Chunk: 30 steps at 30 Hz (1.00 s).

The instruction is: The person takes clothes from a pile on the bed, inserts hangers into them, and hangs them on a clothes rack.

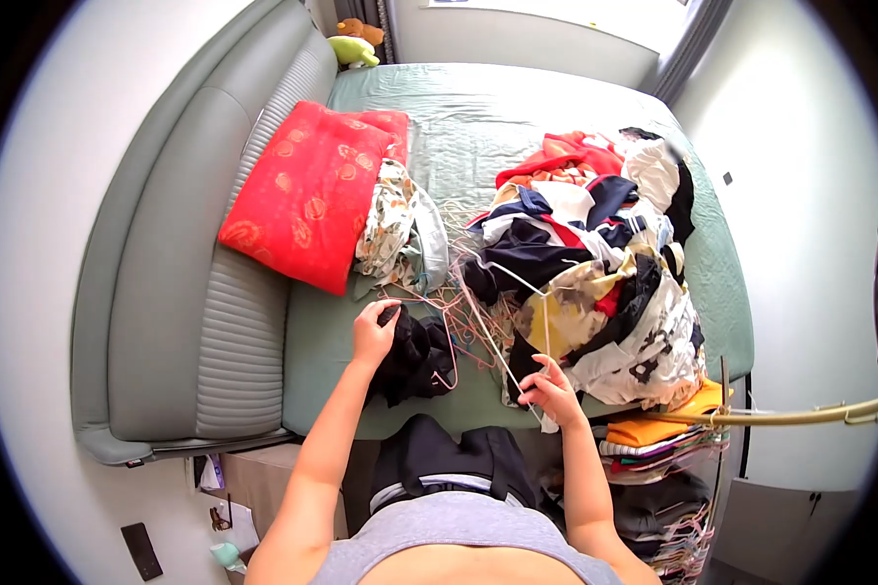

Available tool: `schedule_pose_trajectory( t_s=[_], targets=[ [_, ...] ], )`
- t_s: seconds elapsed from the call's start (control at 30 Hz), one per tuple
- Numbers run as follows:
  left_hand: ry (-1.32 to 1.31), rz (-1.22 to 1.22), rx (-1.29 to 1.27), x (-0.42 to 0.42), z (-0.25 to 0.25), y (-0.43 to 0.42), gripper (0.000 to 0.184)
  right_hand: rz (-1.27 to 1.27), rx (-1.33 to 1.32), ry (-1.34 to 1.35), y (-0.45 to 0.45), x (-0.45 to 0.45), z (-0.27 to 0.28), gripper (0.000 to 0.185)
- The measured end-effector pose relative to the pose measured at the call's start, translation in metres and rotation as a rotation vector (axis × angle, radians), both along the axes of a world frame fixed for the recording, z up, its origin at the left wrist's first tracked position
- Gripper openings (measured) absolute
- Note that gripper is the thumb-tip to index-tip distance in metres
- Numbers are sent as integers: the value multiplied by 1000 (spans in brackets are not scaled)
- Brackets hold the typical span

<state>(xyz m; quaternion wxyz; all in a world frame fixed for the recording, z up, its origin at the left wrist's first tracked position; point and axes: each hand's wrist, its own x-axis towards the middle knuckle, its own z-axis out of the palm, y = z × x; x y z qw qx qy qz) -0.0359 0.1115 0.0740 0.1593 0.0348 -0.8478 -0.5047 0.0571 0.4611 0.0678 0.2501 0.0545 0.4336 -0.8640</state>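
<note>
Green bedsheet (458, 93) spans the frame's middle, where the left hand (373, 333) pinches a black garment (412, 359) left of centre and the right hand (549, 392), right of it, holds a white hanger (482, 318) slanting toward upper left.

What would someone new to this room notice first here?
Probably the bright red pillow beside the gray headboard, then the big jumbled heap of clothes on the right of the bed. Between them lies a tangle of hangers; nearer the camera, the left hand grips a black garment and the right hand holds a white hanger.
</note>
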Motion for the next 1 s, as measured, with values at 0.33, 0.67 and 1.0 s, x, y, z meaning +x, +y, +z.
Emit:
schedule_pose_trajectory(
  t_s=[0.33, 0.67, 1.0],
  targets=[
    [-336, 121, 704, 5, -28, -40, 23, 316, -78, 96, 8, 42, 24, 42],
    [67, 381, 95, 44, 19, -24, 25, 633, 216, 254, 37, 23, 63, 42],
    [27, -86, -313, 112, 80, 66, 18, 523, 218, 431, 71, 34, 61, 19]
  ],
)
